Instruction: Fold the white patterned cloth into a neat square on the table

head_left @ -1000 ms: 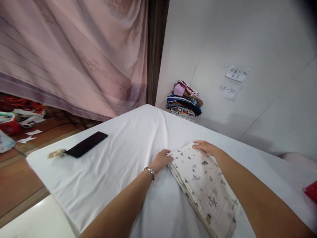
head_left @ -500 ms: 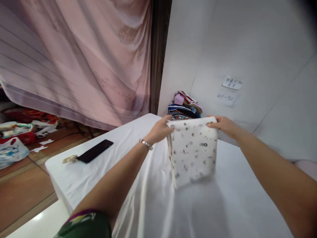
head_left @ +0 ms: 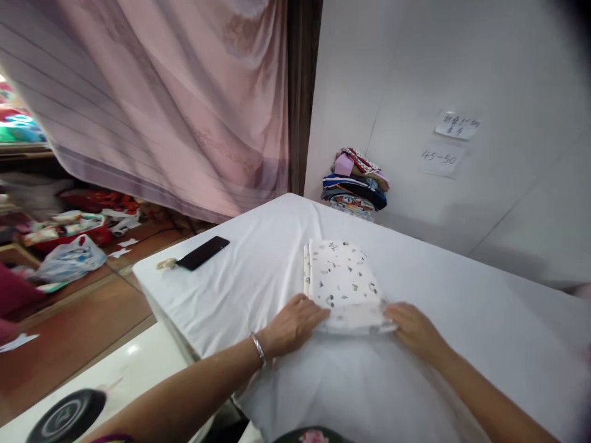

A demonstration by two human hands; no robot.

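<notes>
A folded white cloth with small printed figures lies flat on the white-covered table. My left hand, a bracelet at its wrist, grips the cloth's near left corner. At the near right corner my right hand holds the cloth too, fingers curled under its edge. The near edge of the cloth is folded over between the two hands.
A black phone lies near the table's far left corner beside a small beige scrap. A pile of folded clothes sits against the white wall behind. A pink curtain hangs at left; bags and clutter lie on the floor.
The cloth was lifted off the table by its far edge, held up upright, then laid back flat and folded shorter. Both hands came back toward me to its near edge.
</notes>
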